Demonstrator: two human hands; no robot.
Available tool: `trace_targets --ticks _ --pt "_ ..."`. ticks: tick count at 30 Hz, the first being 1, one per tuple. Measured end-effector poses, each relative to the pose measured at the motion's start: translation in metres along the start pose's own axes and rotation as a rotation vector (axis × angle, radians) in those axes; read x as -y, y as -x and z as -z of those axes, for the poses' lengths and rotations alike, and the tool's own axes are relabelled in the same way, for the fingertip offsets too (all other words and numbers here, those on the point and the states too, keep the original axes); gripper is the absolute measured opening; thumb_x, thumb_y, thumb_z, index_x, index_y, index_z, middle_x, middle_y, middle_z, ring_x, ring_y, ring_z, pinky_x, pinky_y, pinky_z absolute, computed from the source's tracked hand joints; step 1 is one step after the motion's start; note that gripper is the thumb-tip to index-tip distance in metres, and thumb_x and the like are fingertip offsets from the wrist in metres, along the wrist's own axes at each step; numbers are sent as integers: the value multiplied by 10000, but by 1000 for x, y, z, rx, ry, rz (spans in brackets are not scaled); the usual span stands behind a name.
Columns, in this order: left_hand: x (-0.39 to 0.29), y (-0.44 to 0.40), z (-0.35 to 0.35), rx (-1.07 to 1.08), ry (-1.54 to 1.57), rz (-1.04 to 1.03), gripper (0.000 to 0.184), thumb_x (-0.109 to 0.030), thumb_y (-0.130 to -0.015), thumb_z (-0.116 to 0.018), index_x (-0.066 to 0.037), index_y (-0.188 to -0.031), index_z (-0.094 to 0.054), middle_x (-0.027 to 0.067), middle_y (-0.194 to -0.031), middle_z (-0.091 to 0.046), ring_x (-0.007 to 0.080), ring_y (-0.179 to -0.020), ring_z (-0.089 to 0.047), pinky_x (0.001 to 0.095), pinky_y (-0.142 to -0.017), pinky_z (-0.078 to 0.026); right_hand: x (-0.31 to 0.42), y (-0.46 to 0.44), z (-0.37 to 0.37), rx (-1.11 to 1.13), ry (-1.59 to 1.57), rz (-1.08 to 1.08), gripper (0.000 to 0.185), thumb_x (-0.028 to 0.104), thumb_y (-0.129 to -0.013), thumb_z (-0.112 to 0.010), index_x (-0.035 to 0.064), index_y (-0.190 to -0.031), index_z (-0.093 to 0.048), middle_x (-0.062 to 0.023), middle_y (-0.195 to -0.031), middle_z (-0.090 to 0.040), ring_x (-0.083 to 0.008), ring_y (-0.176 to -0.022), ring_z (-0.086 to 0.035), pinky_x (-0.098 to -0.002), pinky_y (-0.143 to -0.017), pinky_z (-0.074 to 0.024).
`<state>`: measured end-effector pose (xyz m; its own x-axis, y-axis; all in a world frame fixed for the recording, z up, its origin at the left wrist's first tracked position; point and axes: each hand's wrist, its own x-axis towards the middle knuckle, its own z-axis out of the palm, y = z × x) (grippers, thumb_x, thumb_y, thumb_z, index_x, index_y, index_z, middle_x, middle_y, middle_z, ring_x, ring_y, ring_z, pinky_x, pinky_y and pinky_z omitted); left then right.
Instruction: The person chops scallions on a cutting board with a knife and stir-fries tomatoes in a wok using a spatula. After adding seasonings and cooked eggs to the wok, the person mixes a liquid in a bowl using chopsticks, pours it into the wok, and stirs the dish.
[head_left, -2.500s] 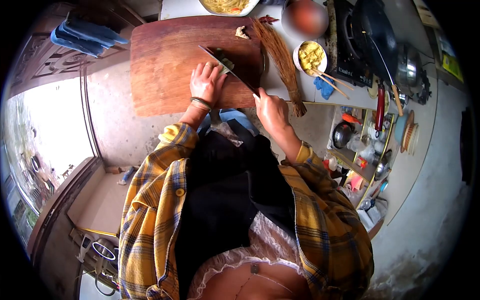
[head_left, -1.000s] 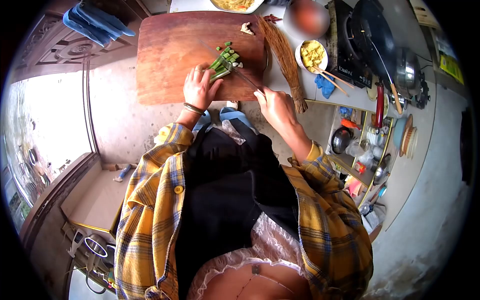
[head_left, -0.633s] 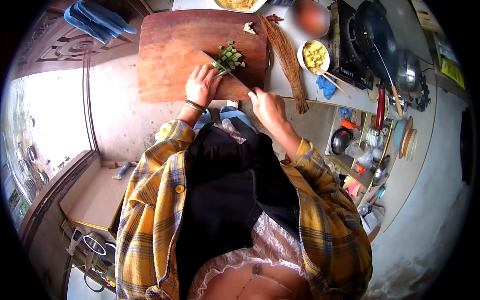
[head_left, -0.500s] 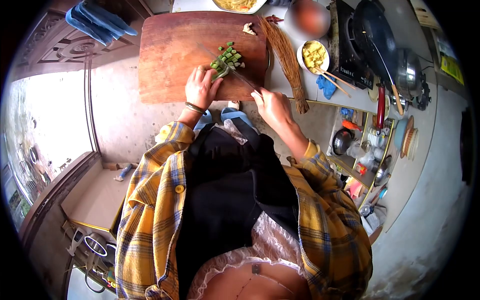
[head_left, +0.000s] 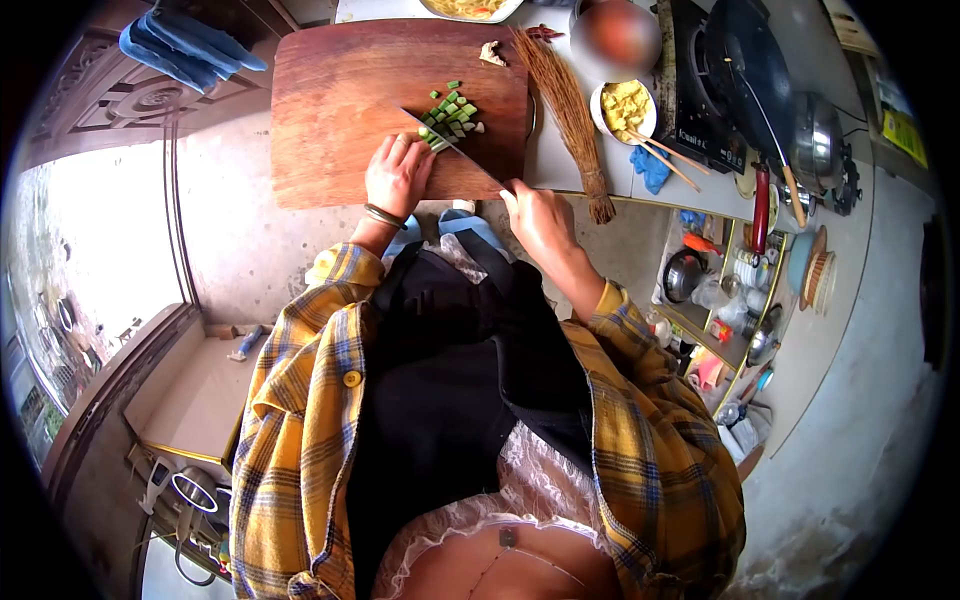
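On the wooden cutting board (head_left: 340, 110) lie several short cut pieces of a green vegetable (head_left: 461, 113). My right hand (head_left: 538, 212) is closed round the handle of a knife (head_left: 455, 148), whose blade slants up and left across the green stalks. My left hand (head_left: 397, 172) is at the board's front part, its fingers bent and pressed on the uncut stalk ends just left of the blade. The stalks under the fingers are mostly hidden. A small pale piece, perhaps ginger (head_left: 492, 53), sits near the board's upper right.
Right of the board lies a twig brush (head_left: 566, 120). Beyond it are a bowl of yellow food (head_left: 625, 108) with chopsticks (head_left: 668, 160), a blue cloth (head_left: 650, 170), a blurred pot (head_left: 614, 38) and a wok (head_left: 745, 80) by the stove (head_left: 690, 120). Shelves hold kitchenware below.
The green stalks, hidden 2.5 seconds ago, now show as cut pieces spread right of the blade. The knife has moved up and down over them, with my left hand staying beside it.
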<state>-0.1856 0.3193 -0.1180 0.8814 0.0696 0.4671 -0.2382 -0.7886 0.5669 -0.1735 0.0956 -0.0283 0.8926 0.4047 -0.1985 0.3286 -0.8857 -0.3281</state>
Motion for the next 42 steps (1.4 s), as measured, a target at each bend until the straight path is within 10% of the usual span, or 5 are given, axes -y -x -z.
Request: trace_targets --ticks 42 --pt "3 4 4 -12 -57 28 171 -139 -763 -726 -82 -902 -644 95 -972 -611 319 -900 -567 408 -767 -480 6 -1 -4 19 -127 28 243 258 -898 -601 40 -805 -654 -210 -637 -623 -397 -623 -639 -491 -591 -507"
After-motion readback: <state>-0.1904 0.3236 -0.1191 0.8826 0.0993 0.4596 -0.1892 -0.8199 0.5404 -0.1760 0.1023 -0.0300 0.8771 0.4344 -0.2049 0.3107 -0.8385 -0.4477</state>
